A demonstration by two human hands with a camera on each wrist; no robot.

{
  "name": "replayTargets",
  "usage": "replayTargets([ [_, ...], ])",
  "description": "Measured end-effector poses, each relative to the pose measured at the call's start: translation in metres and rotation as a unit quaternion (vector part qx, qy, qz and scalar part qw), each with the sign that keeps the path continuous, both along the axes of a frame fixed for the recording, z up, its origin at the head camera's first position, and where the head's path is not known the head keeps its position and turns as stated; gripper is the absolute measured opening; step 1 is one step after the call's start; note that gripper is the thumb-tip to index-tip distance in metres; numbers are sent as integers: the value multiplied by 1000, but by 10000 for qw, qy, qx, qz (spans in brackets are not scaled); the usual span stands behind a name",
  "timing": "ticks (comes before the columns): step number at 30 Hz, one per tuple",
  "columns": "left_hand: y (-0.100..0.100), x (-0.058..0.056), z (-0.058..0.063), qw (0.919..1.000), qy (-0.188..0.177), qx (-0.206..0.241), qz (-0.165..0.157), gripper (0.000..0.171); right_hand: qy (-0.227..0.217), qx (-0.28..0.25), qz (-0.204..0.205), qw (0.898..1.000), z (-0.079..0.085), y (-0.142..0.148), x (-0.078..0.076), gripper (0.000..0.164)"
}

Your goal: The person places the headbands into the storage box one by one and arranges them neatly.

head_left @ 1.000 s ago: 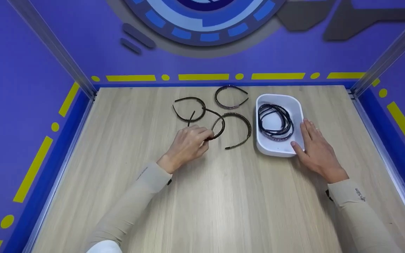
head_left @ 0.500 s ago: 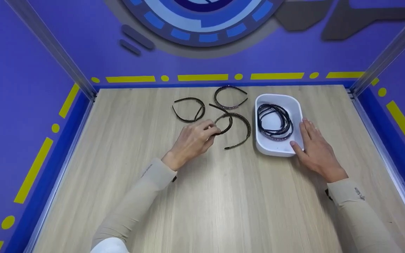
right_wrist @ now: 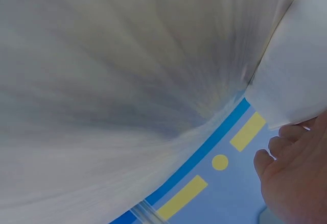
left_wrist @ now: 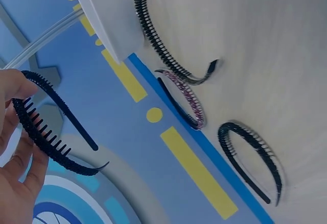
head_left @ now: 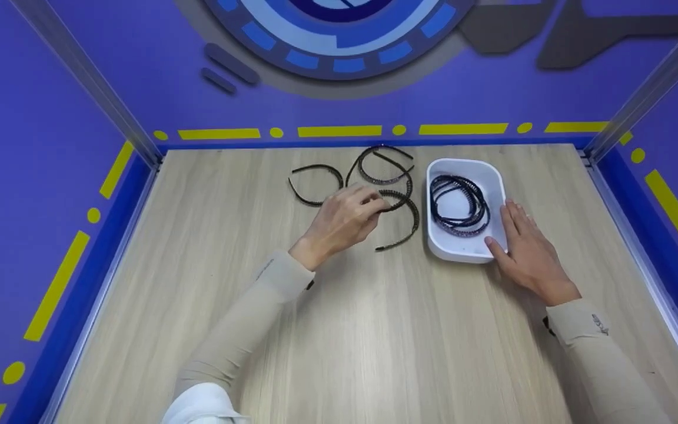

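Observation:
My left hand (head_left: 348, 217) pinches a black toothed headband (head_left: 409, 189), raised over the others. The left wrist view shows the thumb and fingers on the band (left_wrist: 43, 141), its comb teeth pointing inward and both ends free. To its right stands a white bin (head_left: 459, 257) with several dark headbands (head_left: 482, 200) coiled inside. My right hand (head_left: 530, 253) rests on the bin's right side, fingers straight along the outer wall and thumb over the rim. In the right wrist view, the fingertips (right_wrist: 292, 133) meet the white wall (right_wrist: 294, 66).
Three headbands lie on the wooden table (head_left: 345, 341): a black one (left_wrist: 265, 155) at the left, a glittery purple-and-black one (left_wrist: 191, 99) at the back, and a ridged dark one (left_wrist: 158, 45) near the bin. A blue patterned panel (head_left: 315, 106) rises behind.
My left hand has carried the headband right and away from me, from beside the left headband to above the back and near ones. The right hand and the bin have stayed put.

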State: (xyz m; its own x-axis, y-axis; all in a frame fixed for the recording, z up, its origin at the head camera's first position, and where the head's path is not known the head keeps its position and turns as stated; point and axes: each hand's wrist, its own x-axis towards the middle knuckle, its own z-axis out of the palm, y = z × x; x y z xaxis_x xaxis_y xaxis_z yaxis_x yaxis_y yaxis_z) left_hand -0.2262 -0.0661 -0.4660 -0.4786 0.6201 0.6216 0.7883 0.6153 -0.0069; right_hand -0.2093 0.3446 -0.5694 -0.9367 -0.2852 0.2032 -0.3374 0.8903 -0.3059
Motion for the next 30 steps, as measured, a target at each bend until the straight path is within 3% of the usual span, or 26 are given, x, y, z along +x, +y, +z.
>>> replayTargets([
  [9, 34, -16, 12, 9995, 234, -147, -179, 14, -77, 14, -37, 10000, 0, 0, 0, 85],
  [19, 73, -29, 21, 9978, -127, -466, -444, 20, 19, -41, 44, 10000, -2, -1, -1, 83],
  [30, 116, -47, 12, 9952, -153, -757, -594, 26, -70, -59, -17, 10000, -1, -1, 0, 84],
])
